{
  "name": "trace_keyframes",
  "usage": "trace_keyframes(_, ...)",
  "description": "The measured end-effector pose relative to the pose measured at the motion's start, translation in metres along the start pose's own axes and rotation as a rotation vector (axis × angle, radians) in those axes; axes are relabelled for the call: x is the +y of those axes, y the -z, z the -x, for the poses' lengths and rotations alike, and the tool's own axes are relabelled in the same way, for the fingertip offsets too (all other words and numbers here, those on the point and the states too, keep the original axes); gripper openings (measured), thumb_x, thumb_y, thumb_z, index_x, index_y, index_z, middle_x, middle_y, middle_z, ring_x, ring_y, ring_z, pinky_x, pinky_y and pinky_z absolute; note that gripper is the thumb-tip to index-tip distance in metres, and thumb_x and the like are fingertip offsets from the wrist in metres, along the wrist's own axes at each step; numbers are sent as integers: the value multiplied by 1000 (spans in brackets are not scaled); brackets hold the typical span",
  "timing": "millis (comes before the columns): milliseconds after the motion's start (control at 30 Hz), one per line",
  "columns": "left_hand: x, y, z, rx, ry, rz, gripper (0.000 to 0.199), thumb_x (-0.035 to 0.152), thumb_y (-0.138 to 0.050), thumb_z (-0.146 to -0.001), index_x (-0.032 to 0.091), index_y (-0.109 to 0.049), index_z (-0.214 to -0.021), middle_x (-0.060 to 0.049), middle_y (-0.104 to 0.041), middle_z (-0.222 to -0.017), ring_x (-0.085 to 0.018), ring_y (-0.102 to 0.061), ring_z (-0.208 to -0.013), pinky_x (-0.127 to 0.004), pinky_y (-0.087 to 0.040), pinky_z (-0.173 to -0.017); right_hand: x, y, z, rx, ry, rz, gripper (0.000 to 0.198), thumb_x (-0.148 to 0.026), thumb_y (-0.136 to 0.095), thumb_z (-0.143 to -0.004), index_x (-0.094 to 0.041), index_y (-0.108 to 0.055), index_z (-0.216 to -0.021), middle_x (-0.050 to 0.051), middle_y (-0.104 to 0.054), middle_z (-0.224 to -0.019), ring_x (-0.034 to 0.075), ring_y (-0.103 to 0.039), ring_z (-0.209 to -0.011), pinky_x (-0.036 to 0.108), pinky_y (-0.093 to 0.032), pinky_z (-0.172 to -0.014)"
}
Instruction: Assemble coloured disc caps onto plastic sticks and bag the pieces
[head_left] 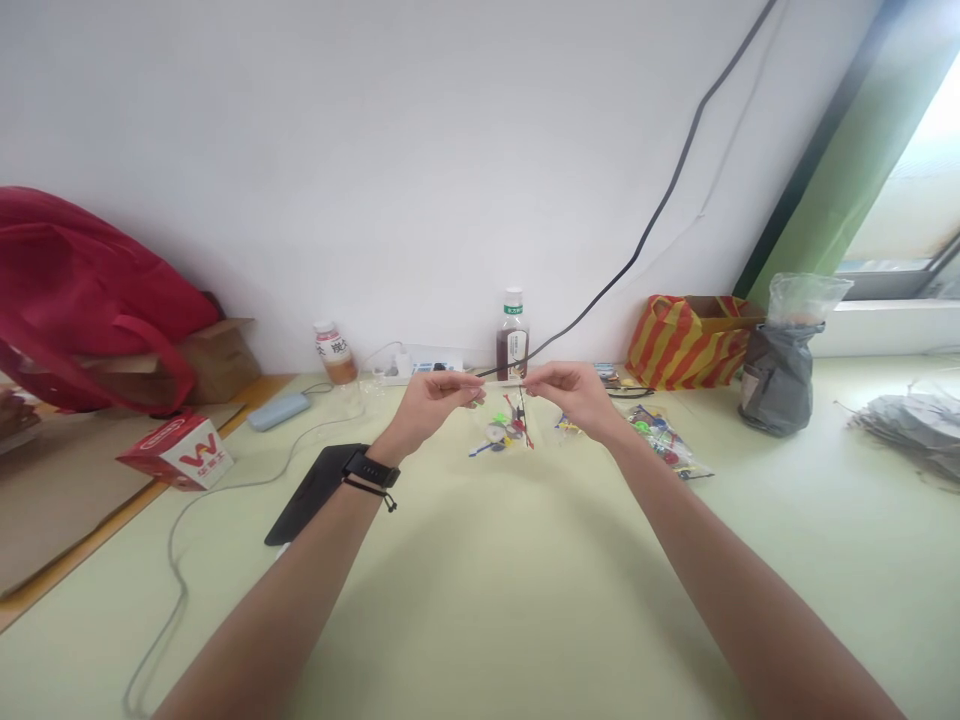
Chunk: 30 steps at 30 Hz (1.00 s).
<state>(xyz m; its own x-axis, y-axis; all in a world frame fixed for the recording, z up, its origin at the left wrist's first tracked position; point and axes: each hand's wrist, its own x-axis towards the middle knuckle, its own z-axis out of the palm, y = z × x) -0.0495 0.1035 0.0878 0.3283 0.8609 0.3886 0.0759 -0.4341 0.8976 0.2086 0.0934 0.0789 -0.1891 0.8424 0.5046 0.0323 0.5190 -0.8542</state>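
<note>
My left hand, with a black watch on its wrist, pinches one end of a thin pale strip. At the other end, the fingertips of my right hand are closed on it too. Whether this strip is the top edge of a clear bag is too faint to tell. A thin black piece runs down below my right fingertips. Under and just beyond both hands lie small coloured plastic parts, red, green, blue and yellow. More such parts fill a clear bag to the right.
A dark drink bottle stands by the wall behind my hands, another bottle further left. A black flat object lies beside my left forearm. A grey cable, red-and-white box, striped bag and grey bag surround the area.
</note>
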Motion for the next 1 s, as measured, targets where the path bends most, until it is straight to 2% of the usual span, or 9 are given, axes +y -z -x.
trace_keyframes(167, 2, -2, 1, 35, 5, -4, 31, 41, -87, -77, 15, -81, -93, -11, -79, -91, -24, -74, -86, -38, -61, -84, -6, 4, 2, -39, -6, -20, 24, -43, -80, -80, -21, -79, -90, 7, -76, -99, 22, -69, -96, 36, -55, -90)
trace_keyframes(300, 0, -5, 1, 40, 22, 10, 45, 43, -88, -75, 18, -79, -111, -10, -78, -99, -23, -73, -93, -38, -60, -87, -12, 3, 3, -111, -97, -17, 40, -46, -82, -80, -22, -75, -111, 6, -75, -104, 20, -68, -94, 37, -56, -88)
trace_keyframes(367, -1, -5, 1, 29, 29, -37, 48, 44, -86, -78, 20, -77, -118, -10, -78, -105, -24, -72, -98, -37, -59, -90, -14, 1, 3, -171, -141, 41, 39, -48, -80, -80, -19, -77, -106, 6, -75, -97, 20, -68, -89, 36, -56, -84)
trace_keyframes(467, 1, -4, -1, -8, -18, -174, 36, 46, -80, -83, 19, -79, -108, -9, -77, -106, -23, -71, -98, -35, -57, -88, -17, 0, 4, -188, -159, 126, 36, -51, -79, -81, -17, -79, -93, 5, -74, -84, 21, -68, -81, 33, -55, -74)
trace_keyframes(633, 5, -3, -2, -94, -65, -328, 32, 49, -69, -92, 18, -76, -95, -7, -75, -93, -20, -69, -88, -33, -57, -80, -16, 1, 2, -183, -84, 189, 34, -52, -75, -84, -17, -75, -84, 5, -72, -80, 18, -64, -72, 31, -53, -69)
trace_keyframes(800, 9, -8, 1, -187, -15, -201, 33, 50, -67, -93, 17, -69, -97, -8, -76, -94, -23, -73, -92, -38, -60, -86, -14, 0, 2, -239, -25, 278, 31, -48, -65, -92, -18, -67, -85, 3, -69, -79, 16, -60, -71, 28, -50, -66)
trace_keyframes(900, 13, -11, 3, -198, 16, -135, 34, 51, -67, -93, 17, -68, -97, -9, -77, -94, -25, -75, -94, -39, -61, -85, -17, -3, 3, -256, 20, 305, 30, -47, -64, -93, -18, -69, -88, 4, -70, -82, 16, -60, -72, 29, -50, -67)
trace_keyframes(1000, 18, -11, 4, -227, 39, -152, 35, 51, -69, -92, 19, -72, -105, -9, -79, -94, -25, -75, -94, -38, -61, -83, -22, -8, 4, -254, 40, 320, 33, -49, -64, -92, -18, -72, -84, 4, -69, -77, 16, -59, -69, 29, -49, -64)
